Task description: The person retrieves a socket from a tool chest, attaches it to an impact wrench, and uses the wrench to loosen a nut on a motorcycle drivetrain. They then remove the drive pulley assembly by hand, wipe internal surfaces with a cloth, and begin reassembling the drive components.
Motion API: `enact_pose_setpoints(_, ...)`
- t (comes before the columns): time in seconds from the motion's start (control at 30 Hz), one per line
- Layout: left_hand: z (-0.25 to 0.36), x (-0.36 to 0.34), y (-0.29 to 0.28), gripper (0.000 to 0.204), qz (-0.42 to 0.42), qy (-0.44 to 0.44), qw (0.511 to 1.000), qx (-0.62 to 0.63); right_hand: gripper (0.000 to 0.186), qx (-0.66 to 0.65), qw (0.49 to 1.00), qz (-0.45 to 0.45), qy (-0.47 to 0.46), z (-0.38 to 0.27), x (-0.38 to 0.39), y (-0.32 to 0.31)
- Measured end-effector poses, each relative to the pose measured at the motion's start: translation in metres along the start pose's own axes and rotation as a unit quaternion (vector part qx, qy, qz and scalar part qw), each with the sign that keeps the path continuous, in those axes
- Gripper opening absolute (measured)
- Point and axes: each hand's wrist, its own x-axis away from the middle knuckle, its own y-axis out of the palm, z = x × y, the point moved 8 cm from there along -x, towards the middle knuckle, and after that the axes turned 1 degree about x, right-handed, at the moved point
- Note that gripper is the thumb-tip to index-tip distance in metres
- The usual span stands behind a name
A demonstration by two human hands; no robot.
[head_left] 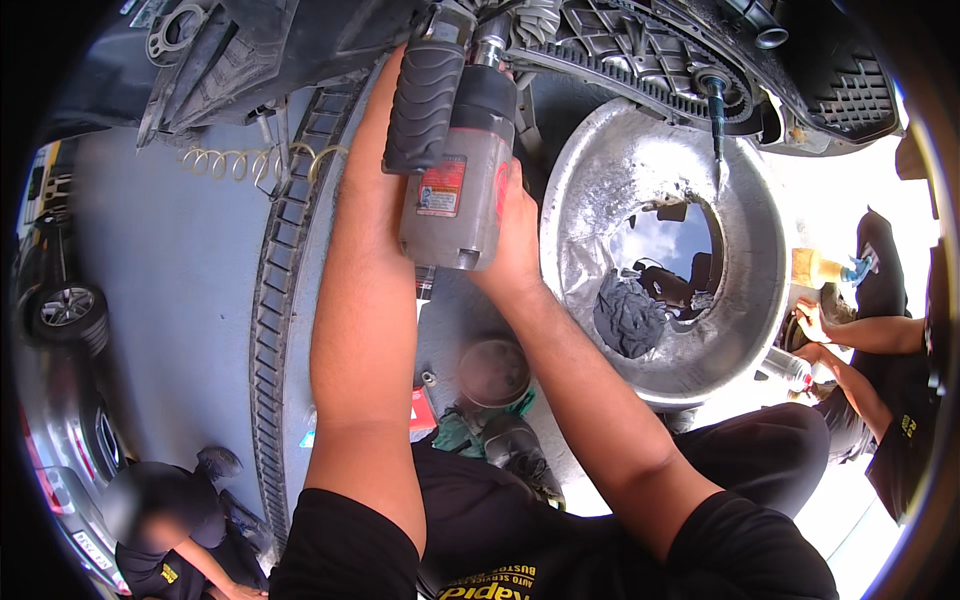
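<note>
An impact wrench (455, 190) with a grey body and a ribbed black side handle points up at the vehicle's underside (640, 50). My right hand (515, 235) is closed around it, its fingers partly hidden behind the body. My left forearm (365, 260) reaches up behind the side handle, and the hand at its end is hidden there. To the right of the tool is a large round metal basin (570, 230) with a reflecting dark pool and a crumpled grey rag (630, 315). Above it hangs a dark tapered strand (717, 125), fluid or rod, I cannot tell which.
A black slatted floor strip (272, 330) runs along the left, under a coiled yellow hose (235, 160). Near my lap lie a round pan (493, 372), a red box (423, 412) and green cloth (455, 430). Other people crouch at lower left and right; cars stand far left.
</note>
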Motion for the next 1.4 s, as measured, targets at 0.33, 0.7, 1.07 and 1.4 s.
enact_pose_setpoints(0.33, -0.005, -0.004, -0.002, 0.055, -0.019, 0.002, 0.999, 0.036, 0.061, -0.032, 0.999, -0.02, -0.011, 0.004, 0.001, 0.002)
enact_pose_setpoints(0.7, -0.017, 0.011, 0.009, 0.054, -0.046, -0.03, 0.998, 0.039, 0.061, 0.018, 0.999, -0.045, 0.001, 0.012, -0.005, 0.0)
enact_pose_setpoints(1.07, -0.02, 0.016, 0.017, 0.054, -0.065, -0.043, 0.996, 0.047, 0.079, 0.001, 0.997, -0.069, -0.022, 0.006, -0.008, 0.004)
enact_pose_setpoints(1.4, -0.022, 0.018, 0.031, 0.054, -0.084, -0.051, 0.994, 0.041, 0.065, -0.004, 0.998, -0.069, 0.0, 0.009, -0.005, 0.004)
